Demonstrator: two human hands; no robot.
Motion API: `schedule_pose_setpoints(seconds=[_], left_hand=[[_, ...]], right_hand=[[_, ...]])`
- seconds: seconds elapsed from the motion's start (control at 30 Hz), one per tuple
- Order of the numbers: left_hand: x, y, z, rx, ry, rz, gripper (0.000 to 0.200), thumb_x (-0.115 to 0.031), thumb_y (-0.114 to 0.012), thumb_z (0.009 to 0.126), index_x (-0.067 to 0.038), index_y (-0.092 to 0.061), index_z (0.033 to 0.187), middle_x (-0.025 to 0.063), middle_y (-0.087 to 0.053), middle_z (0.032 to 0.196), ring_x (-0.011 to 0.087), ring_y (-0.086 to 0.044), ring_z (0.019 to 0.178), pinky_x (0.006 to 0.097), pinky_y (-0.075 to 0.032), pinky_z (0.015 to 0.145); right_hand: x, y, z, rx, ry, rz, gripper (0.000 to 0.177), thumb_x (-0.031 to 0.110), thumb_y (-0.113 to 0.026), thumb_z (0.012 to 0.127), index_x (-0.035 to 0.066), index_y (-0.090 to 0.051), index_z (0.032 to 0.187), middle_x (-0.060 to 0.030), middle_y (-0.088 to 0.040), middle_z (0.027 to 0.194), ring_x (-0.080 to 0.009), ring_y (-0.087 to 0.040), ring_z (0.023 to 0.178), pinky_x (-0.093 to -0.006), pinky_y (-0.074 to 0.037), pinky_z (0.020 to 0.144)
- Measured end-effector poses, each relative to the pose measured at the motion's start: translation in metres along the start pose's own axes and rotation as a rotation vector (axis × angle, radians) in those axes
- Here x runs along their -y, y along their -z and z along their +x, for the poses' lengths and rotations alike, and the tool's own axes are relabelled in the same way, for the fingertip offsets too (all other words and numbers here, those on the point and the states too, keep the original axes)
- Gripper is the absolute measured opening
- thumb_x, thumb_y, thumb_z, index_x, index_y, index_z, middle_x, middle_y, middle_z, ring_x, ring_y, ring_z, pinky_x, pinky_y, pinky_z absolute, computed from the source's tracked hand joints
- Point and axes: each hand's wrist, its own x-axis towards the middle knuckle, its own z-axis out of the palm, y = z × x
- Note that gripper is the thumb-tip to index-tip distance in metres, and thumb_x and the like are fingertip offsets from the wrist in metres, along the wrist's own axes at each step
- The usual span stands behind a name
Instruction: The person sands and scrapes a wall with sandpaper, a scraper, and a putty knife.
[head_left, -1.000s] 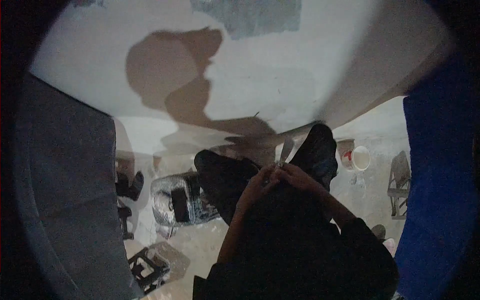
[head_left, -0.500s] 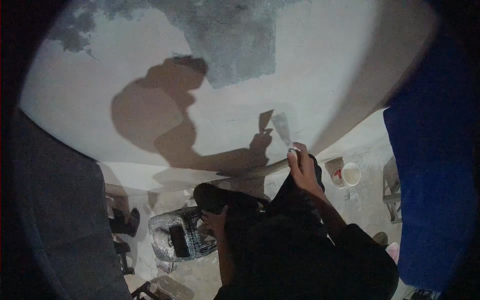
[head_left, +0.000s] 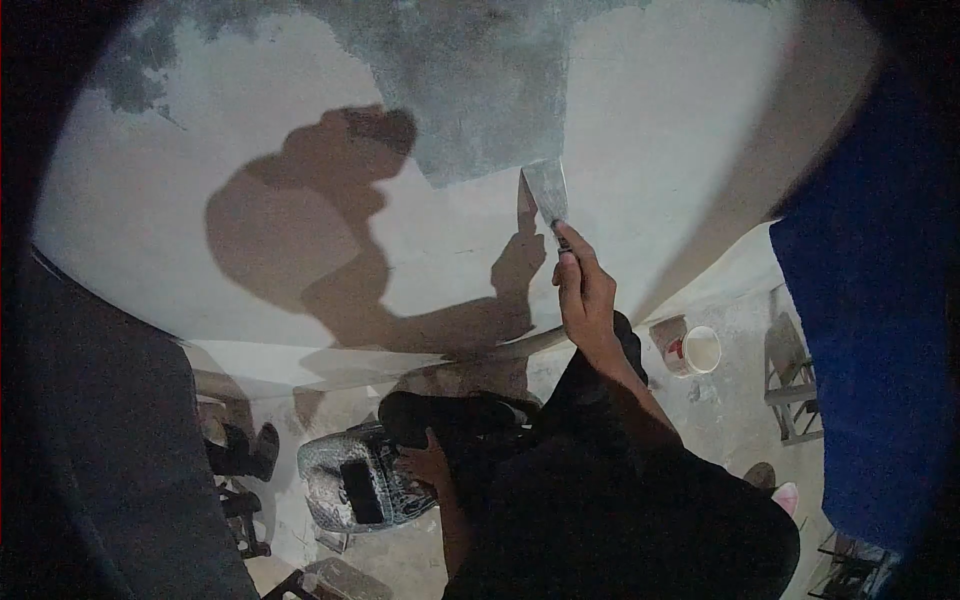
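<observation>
Head view: right hand (head_left: 588,295), fingers pinching scraper (head_left: 547,192) at grey patch (head_left: 475,100) (low angle, even pressure advisable); left hand (head_left: 428,463), fingers spread beside knee (head_left: 415,413).

The right hand (head_left: 587,300) grips a scraper (head_left: 546,192), its blade pointing up from the grip to the lower edge of a grey patch (head_left: 480,100) on the pale wall (head_left: 670,130). Left of the grip falls the person's shadow (head_left: 285,225). Below and left, the left hand (head_left: 425,463) rests by a knee (head_left: 440,415) and a smeared container (head_left: 335,475). Right and lower sits a bucket (head_left: 700,352).
</observation>
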Motion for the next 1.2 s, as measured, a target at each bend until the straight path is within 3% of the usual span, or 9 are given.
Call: schedule_pose_setpoints(seconds=[0.07, 0.17, 0.4, 0.6, 0.7, 0.8, 0.87, 1.1, 1.2], left_hand=[[-0.001, 0.002, 0.001, 0.116, 0.012, -0.015, 0.092, -0.072, -0.051, 0.068, 0.0, -0.038, 0.124, 0.0278, -0.045, 0.112, 0.0415, -0.051, 0.097, 0.0498, -0.042, 0.081], [-0.004, 0.0, -0.002, -0.017, -0.013, 0.027, 0.091, -0.071, -0.051, 0.069, 0.001, -0.038, 0.123, 0.0269, -0.048, 0.109, 0.0417, -0.052, 0.094, 0.0495, -0.043, 0.08], [-0.006, 0.011, -0.003, 0.049, -0.062, -0.007, 0.094, -0.071, -0.05, 0.07, 0.004, -0.036, 0.125, 0.0277, -0.046, 0.112, 0.0412, -0.052, 0.097, 0.0496, -0.043, 0.08], [-0.005, 0.003, -0.002, -0.002, -0.012, 0.032, 0.092, -0.07, -0.051, 0.07, 0.003, -0.037, 0.125, 0.0288, -0.045, 0.116, 0.0407, -0.052, 0.097, 0.0503, -0.043, 0.08], [-0.007, 0.008, -0.003, 0.127, 0.022, 0.079, 0.092, -0.07, -0.05, 0.071, 0.003, -0.036, 0.126, 0.0293, -0.044, 0.117, 0.0407, -0.052, 0.098, 0.0504, -0.042, 0.081], [-0.006, 0.002, 0.0, -0.072, -0.08, 0.031, 0.092, -0.07, -0.05, 0.071, 0.002, -0.036, 0.126, 0.0289, -0.043, 0.118, 0.0403, -0.052, 0.097, 0.0507, -0.042, 0.081], [-0.012, 0.017, 0.0, 0.098, -0.017, -0.018, 0.094, -0.071, -0.049, 0.071, 0.003, -0.035, 0.127, 0.0283, -0.043, 0.118, 0.0402, -0.052, 0.096, 0.0511, -0.042, 0.08], [-0.016, 0.024, 0.001, 0.155, 0.045, 0.031, 0.095, -0.073, -0.048, 0.069, 0.002, -0.038, 0.126, 0.0262, -0.045, 0.117, 0.0408, -0.053, 0.094, 0.0508, -0.042, 0.078], [-0.019, 0.034, 0.002, 0.248, 0.098, -0.051, 0.093, -0.07, -0.049, 0.071, -0.001, -0.032, 0.13, 0.026, -0.044, 0.121, 0.0437, -0.043, 0.112, 0.0545, -0.034, 0.091]], right_hand=[[0.0, -0.001, 0.003, -0.028, 0.062, -0.027, 0.033, 0.013, -0.04, 0.093, 0.005, -0.046, 0.125, -0.0049, -0.049, 0.064, -0.0091, -0.043, 0.057, -0.0239, -0.038, 0.051], [0.0, -0.001, -0.004, 0.001, -0.013, -0.019, 0.033, 0.013, -0.041, 0.093, 0.006, -0.046, 0.125, -0.0045, -0.048, 0.064, -0.0092, -0.043, 0.056, -0.0238, -0.038, 0.051], [0.006, -0.003, 0.009, -0.034, 0.054, 0.007, 0.033, 0.016, -0.039, 0.094, 0.006, -0.046, 0.125, -0.004, -0.047, 0.063, -0.0097, -0.043, 0.056, -0.0248, -0.038, 0.053], [-0.02, -0.014, -0.013, 0.009, -0.039, 0.023, 0.036, 0.02, -0.034, 0.096, 0.006, -0.039, 0.128, -0.0015, -0.047, 0.063, -0.006, -0.04, 0.055, -0.0223, -0.036, 0.051], [-0.048, -0.017, -0.037, 0.075, -0.166, 0.003, 0.037, 0.022, -0.032, 0.096, 0.007, -0.034, 0.13, -0.0012, -0.045, 0.063, -0.0077, -0.042, 0.056, -0.0229, -0.038, 0.053], [-0.051, -0.017, -0.035, 0.034, -0.071, 0.015, 0.037, 0.02, -0.033, 0.096, 0.006, -0.034, 0.13, -0.0017, -0.046, 0.064, -0.0085, -0.043, 0.057, -0.0236, -0.038, 0.054], [-0.039, -0.015, -0.022, 0.028, -0.063, 0.006, 0.037, 0.021, -0.035, 0.096, 0.006, -0.036, 0.129, -0.0041, -0.047, 0.064, -0.0109, -0.044, 0.057, -0.0255, -0.039, 0.055], [-0.026, -0.019, -0.002, 0.013, 0.019, -0.004, 0.037, 0.019, -0.038, 0.095, 0.008, -0.035, 0.13, -0.0087, -0.051, 0.066, -0.0147, -0.048, 0.056, -0.0285, -0.041, 0.053], [-0.073, -0.021, -0.038, 0.049, -0.037, -0.102, 0.038, 0.019, -0.041, 0.093, 0.009, -0.035, 0.13, -0.0105, -0.054, 0.071, -0.0162, -0.051, 0.06, -0.0292, -0.042, 0.056]])
